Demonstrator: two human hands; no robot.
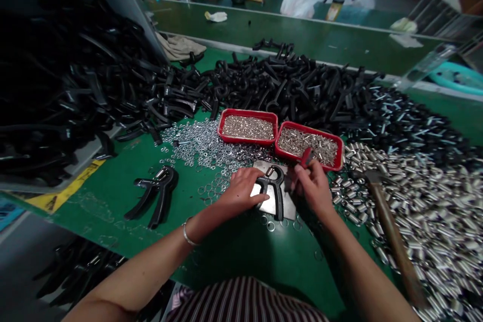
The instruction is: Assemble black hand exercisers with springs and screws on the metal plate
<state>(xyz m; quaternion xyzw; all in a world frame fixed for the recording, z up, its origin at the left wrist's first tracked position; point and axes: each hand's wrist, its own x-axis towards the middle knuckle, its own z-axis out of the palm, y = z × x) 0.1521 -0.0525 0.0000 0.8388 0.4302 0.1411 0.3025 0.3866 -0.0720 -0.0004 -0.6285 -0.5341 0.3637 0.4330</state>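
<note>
A black hand grip exerciser [278, 191] with a metal spring lies on a small metal plate [290, 207]. My left hand [241, 188] is closed around its left handle, thumb across the lower part. Just right of it, my right hand [314, 188] is closed on a red-handled tool [307, 157]; the tool's dark lower end is blurred, so its kind is unclear. A second hand grip exerciser [160, 196] lies to the left, away from both hands. Thin metal rings [270, 226] are scattered around the plate.
Beyond my hands stand two red trays of small metal parts, a left tray [248, 141] and a right tray [339, 158]. Black plastic handles [279, 85] are heaped behind. Metal springs [433, 221] spread on the right, with a wooden-handled hammer [392, 236] among them. Nuts [206, 146] lie left.
</note>
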